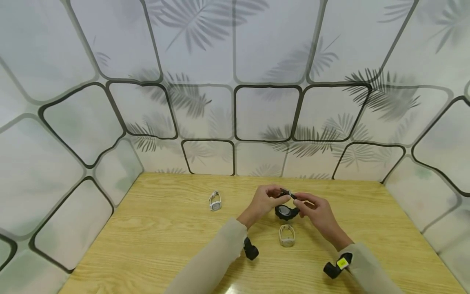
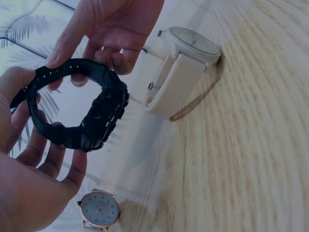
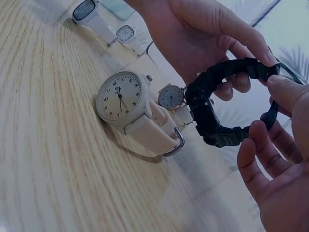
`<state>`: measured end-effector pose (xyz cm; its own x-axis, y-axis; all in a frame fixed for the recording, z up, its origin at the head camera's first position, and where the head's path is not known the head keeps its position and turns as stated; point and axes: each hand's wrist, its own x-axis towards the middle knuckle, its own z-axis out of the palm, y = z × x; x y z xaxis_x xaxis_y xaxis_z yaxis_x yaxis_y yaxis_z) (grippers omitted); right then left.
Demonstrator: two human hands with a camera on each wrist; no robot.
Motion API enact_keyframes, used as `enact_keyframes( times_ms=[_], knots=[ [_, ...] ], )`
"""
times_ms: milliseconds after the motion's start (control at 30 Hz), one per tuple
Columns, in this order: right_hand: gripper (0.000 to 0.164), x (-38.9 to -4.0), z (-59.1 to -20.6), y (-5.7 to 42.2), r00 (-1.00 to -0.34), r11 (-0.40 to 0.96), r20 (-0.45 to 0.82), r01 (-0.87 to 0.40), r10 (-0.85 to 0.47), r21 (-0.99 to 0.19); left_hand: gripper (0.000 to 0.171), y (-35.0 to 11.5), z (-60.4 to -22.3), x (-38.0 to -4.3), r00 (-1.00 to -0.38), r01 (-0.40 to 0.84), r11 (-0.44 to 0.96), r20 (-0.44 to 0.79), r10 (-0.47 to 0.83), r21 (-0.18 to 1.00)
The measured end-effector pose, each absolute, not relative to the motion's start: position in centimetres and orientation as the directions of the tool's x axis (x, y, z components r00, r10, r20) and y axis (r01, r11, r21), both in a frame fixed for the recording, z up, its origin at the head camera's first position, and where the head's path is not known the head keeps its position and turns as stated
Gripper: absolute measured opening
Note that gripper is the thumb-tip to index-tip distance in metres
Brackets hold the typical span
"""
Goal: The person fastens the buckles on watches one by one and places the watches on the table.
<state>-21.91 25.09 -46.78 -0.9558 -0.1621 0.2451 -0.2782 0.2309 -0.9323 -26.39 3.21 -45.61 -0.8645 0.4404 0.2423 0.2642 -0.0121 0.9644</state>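
Both hands hold a black wristwatch [image 1: 284, 212] above the table, its strap bent round into a loop. My left hand [image 1: 261, 202] pinches the strap at the top of the loop between thumb and fingers. The right hand [image 1: 318, 213] grips the strap from the other side, close to the left fingertips. In the left wrist view the black watch [image 2: 104, 113] is seen from the side, holes showing along its strap. A cream-strapped watch [image 1: 287, 241] stands on the table just nearer than the hands; its numbered dial [image 3: 119, 99] shows in the right wrist view.
A white watch [image 1: 215, 205] lies on the wooden table [image 1: 165, 228] to the left. A rose-gold-rimmed watch [image 2: 99, 209] shows in both wrist views. Patterned fabric walls [image 1: 205, 110] enclose the back and sides.
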Motion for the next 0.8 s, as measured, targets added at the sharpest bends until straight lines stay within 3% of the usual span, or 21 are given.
enact_keyframes(
  times_ms=[800],
  knots=[
    [0.037, -21.89, -46.80, 24.86, -0.966, 0.251, 0.223, -0.251, -0.134, -0.935, 0.012, 3.36, -45.75, -26.17, -0.860, 0.279, 0.015, 0.243, 0.448, 0.960]
  ],
)
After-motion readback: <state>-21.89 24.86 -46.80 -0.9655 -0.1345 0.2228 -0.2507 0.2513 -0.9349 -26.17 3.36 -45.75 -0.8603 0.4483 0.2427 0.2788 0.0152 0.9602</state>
